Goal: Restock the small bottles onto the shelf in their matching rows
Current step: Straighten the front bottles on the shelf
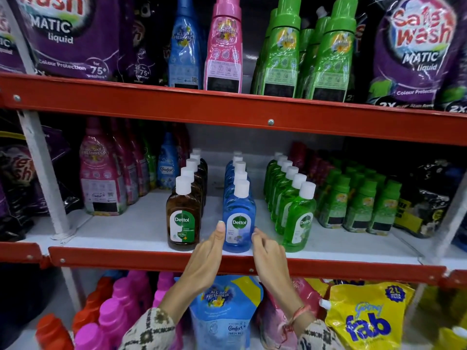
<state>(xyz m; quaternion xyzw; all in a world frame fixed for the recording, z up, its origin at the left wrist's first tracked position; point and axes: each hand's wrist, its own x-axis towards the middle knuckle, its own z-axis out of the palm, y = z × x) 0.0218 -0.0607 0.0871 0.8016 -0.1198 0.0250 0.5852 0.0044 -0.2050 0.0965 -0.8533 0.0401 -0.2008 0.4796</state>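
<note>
Three rows of small white-capped Dettol bottles run front to back on the middle shelf: brown on the left, blue in the middle, green on the right. My left hand is flat with fingers together, its fingertips touching the left side of the front blue bottle. At that bottle's lower right side is my right hand, fingers curled and loosely apart. Neither hand lifts the bottle, which stands on the shelf near the front edge.
Red shelf rails cross above and below the middle shelf. Pink and blue Comfort bottles stand left of the rows, small green bottles to the right. The lower shelf holds a blue Comfort pouch, a yellow fab pouch and pink bottles.
</note>
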